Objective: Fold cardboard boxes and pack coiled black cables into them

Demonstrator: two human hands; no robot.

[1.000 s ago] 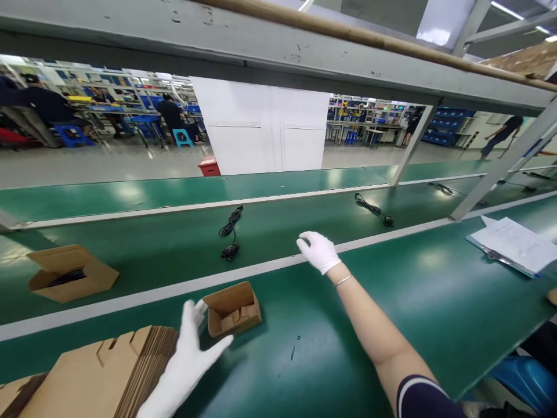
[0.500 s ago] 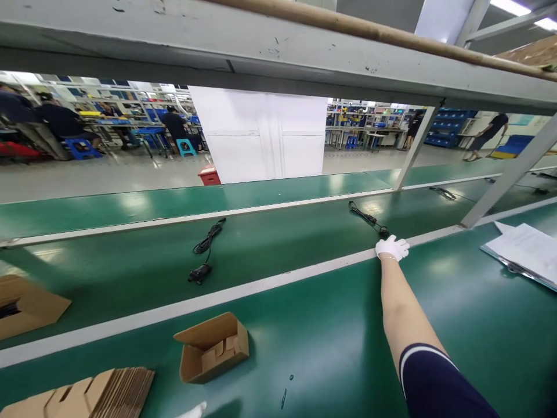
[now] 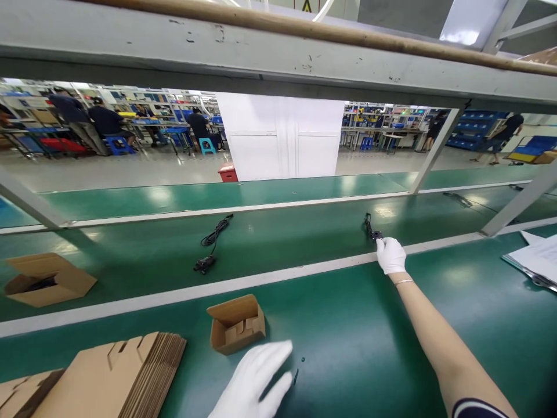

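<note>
My right hand [image 3: 390, 255], in a white glove, reaches far across the bench. Its fingers are closed on the near end of a bundled black cord [image 3: 371, 228], just past the pale rail. Low in the middle, my left hand [image 3: 256, 383], gloved too, is open with thumb and fingers apart and nothing in it. Just beyond that hand stands a small open brown cardboard box [image 3: 238, 331]. A second black cord with a dark block at its near end [image 3: 211, 247] lies on the green belt to the left.
Flattened cartons [image 3: 117, 371] are stacked at the lower left. On the belt, an open box [image 3: 52, 281] holds something dark. A clipboard with papers [image 3: 535, 261] lies at the right. Metal posts [image 3: 439, 145] and an overhead beam [image 3: 278, 52] frame the bench. Several people are in the background.
My right hand has closed on the cord's near end, and the cord now looks bunched up. My left hand has come into view from below. The camera's view has swung left.
</note>
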